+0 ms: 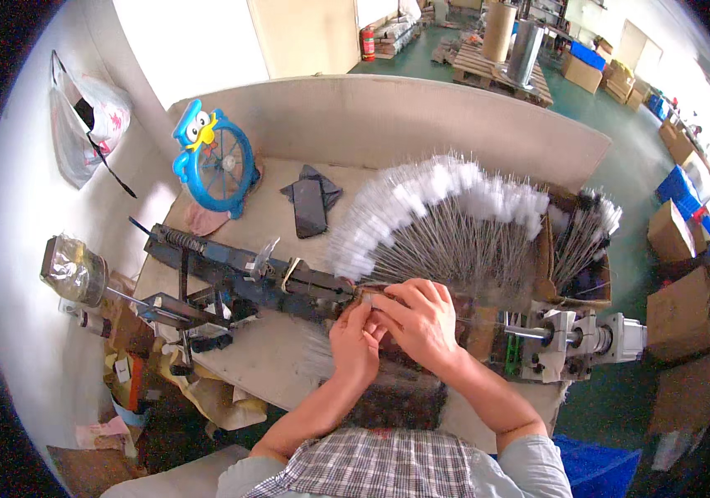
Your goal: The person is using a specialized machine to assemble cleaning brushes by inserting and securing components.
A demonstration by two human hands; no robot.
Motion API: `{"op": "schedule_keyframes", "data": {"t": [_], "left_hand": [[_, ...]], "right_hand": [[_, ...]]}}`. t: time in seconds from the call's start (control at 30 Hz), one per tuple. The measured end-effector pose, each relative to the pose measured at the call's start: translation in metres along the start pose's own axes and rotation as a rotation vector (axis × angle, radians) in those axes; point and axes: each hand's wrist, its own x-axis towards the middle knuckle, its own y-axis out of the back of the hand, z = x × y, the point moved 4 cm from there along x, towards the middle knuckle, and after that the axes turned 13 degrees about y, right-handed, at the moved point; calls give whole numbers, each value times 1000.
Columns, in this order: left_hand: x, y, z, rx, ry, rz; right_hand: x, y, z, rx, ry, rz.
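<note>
My left hand [356, 339] and my right hand [418, 322] meet at the right end of a long dark metal machine bar [243, 270]. The fingers of both are drawn together in a pinch. Whatever lies between the fingertips is too small and too hidden to name. Just beyond the hands fans out a large pile of thin wire-stemmed brushes [446, 241], their white tufts pointing away from me. A pale band [291, 274] is looped around the bar to the left of my hands.
To the right stands a motor with a shaft [575, 336]; a cardboard box [575, 282] holds more brushes. A phone [309, 207] lies on a dark cloth. A blue duck-shaped fan [218, 162] stands at the back left. A low panel [355, 116] borders the table's far side.
</note>
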Motion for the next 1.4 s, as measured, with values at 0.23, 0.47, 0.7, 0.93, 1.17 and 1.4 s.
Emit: {"op": "schedule_keyframes", "data": {"t": [0.23,0.47,0.7,0.93,1.17,1.4], "left_hand": [[-10,-13,2,-44,22,19],[-5,-2,1,-166,78,-70],[-5,-6,-1,-231,126,-58],[-7,-8,2,-214,108,-58],[-8,-7,0,-137,16,-116],[-7,-14,3,-82,13,-25]], "right_hand": [[-5,9,7,28,-36,-46],[10,-7,-5,102,-44,-95],[11,-6,0,134,-45,-95],[11,-15,-8,31,-100,-51],[7,9,-12,-38,-75,17],[-2,12,-4,-48,-82,-12]]}}
